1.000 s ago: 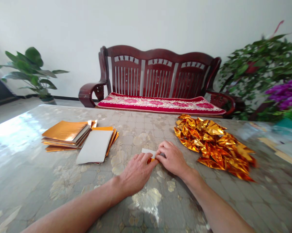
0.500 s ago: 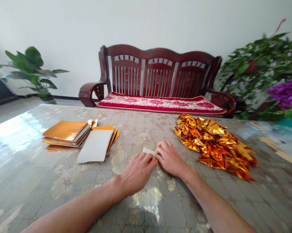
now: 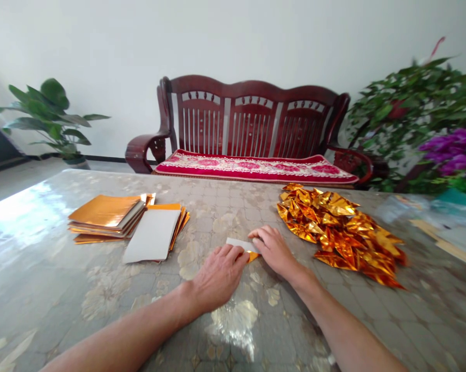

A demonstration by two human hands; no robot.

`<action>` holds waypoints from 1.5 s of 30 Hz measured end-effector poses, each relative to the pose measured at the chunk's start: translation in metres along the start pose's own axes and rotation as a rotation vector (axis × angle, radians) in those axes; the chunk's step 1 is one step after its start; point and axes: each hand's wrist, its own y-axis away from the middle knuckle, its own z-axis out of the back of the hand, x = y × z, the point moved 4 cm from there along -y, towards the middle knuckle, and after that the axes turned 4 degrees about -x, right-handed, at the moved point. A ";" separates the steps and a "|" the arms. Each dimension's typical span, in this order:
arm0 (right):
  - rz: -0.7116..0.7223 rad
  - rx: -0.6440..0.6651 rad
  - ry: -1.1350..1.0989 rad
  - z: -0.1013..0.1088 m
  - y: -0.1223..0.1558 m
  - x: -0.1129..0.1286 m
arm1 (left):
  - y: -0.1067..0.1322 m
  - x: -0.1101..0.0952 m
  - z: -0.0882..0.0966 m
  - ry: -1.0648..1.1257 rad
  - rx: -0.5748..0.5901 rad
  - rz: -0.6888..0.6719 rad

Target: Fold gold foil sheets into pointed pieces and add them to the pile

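A small folded piece of gold foil paper point(image 3: 239, 243), grey-white on its back, lies on the table between my hands. My left hand point(image 3: 222, 273) presses down on its left part, fingers closed over it. At its right end is my right hand point(image 3: 273, 251), fingers bent, the tips touching or very near the paper; the grip is partly hidden. A gold corner shows between the two hands. To the left sit a stack of gold foil sheets point(image 3: 104, 209) and a second pile with a grey-white sheet point(image 3: 153, 235) on top. Folded gold foil pieces point(image 3: 339, 227) lie heaped at right.
The table point(image 3: 101, 320) has a glossy, flower-patterned cover. Clear plastic and pale strips point(image 3: 446, 240) lie at its right edge. Behind it stands a wooden bench point(image 3: 252, 124) with a red runner. Plants point(image 3: 54, 119) flank the bench.
My right hand has shifted slightly right along the paper, and its fingers have loosened. More of the grey-white strip and a gold corner now show. My left hand stays almost where it was.
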 end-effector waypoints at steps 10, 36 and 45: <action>-0.029 0.031 0.133 0.010 0.004 0.005 | -0.001 0.000 -0.001 -0.010 -0.001 0.002; 0.089 0.079 0.093 0.009 0.012 0.018 | -0.003 0.032 -0.008 0.333 -0.084 0.185; 0.173 0.089 0.092 0.008 0.013 0.021 | -0.010 0.049 -0.003 0.252 -0.232 0.197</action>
